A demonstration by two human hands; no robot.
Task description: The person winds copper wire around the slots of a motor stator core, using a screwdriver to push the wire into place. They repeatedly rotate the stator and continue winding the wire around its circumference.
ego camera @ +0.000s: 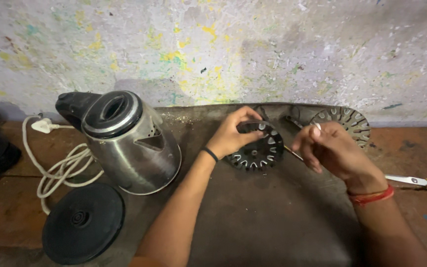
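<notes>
Far out to the left of my fingers, a white power cord lay coiled on the surface, with a round black kettle base below it and a steel electric kettle tipped on its side just beyond my left wrist. No label or package showed anywhere that I could make out.

My left hand was curled over the top edge of a dark slotted motor stator, its fingers closed on the rim and propping it up off the surface. Just right of that, my right hand had its fingertips pinched together on a thin metal rod, whose tip met the stator's right edge. I judged the step in hand to be working at the slots with that rod; the next move would call for a steady left grip and fine aim.

Beyond the right fingers a second slotted disc lay flat, and yellow-handled scissors lay further right.
</notes>
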